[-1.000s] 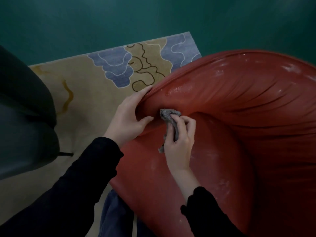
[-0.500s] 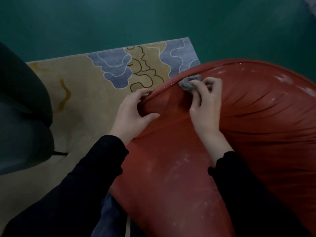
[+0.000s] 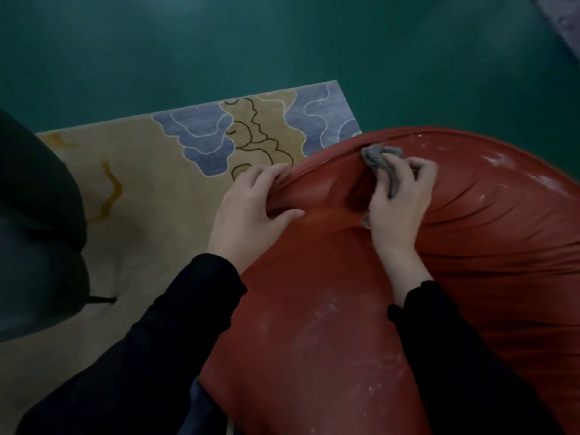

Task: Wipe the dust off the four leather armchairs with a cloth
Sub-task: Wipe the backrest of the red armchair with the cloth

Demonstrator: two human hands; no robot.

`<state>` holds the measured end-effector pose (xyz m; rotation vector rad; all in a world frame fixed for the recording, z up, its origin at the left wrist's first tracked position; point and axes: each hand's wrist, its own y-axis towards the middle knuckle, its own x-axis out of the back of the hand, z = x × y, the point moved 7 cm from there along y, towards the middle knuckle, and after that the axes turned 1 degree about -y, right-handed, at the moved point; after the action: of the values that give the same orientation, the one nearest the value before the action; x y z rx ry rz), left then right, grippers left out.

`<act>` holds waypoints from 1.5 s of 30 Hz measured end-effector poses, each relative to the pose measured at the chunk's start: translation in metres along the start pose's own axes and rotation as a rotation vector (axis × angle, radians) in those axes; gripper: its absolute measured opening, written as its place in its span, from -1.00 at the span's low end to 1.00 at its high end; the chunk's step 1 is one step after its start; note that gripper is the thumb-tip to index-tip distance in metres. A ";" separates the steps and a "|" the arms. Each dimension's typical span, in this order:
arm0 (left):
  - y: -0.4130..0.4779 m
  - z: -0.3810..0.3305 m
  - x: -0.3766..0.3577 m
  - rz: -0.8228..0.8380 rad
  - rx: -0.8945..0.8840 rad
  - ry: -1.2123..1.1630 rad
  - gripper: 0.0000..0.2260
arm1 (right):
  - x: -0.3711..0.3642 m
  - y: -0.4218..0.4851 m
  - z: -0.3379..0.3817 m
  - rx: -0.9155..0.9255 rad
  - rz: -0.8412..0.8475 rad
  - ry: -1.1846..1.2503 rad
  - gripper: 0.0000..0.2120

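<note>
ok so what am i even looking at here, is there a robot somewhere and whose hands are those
There is no robot here. A person is working with bare hands, and the camera sits on their head, looking forward and down, so you see both arms from above. The big red shape is a leather armchair. The left hand grips a fold of leather at its edge. The right hand holds a crumpled grey cloth against the top of the chair. Pale streaks of dust show further right. Under the chair lies a patterned rug on a green floor, and a dark chair stands at the left edge, partly cut off.
</note>
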<state>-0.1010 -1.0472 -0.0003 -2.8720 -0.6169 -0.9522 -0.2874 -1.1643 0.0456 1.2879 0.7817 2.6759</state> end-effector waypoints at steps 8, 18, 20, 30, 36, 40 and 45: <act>0.020 -0.019 -0.010 -0.040 -0.077 0.195 -0.51 | -0.022 -0.014 0.015 0.204 0.160 0.061 -0.81; 0.051 -0.051 -0.038 -0.054 -0.164 0.295 -0.46 | 0.010 0.032 -0.029 0.103 0.032 0.008 -0.80; 0.062 -0.055 -0.049 -0.045 -0.141 0.313 -0.45 | -0.008 0.034 -0.007 0.261 0.203 0.038 -0.80; 0.071 -0.047 -0.052 -0.069 -0.052 0.278 -0.47 | 0.004 0.071 -0.043 0.220 0.182 -0.106 -0.83; 0.071 -0.048 -0.052 -0.092 -0.087 0.308 -0.48 | -0.024 0.049 0.006 0.498 0.353 -0.072 -0.80; 0.069 -0.047 -0.053 -0.090 -0.106 0.313 -0.46 | -0.016 0.076 -0.023 0.450 0.289 -0.238 -0.74; 0.069 -0.048 -0.053 -0.083 -0.114 0.334 -0.45 | -0.005 0.080 -0.018 0.407 0.277 -0.137 -0.88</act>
<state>-0.1404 -1.1377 0.0127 -2.7008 -0.6707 -1.4827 -0.2860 -1.2424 0.0705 1.7663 1.2611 2.6776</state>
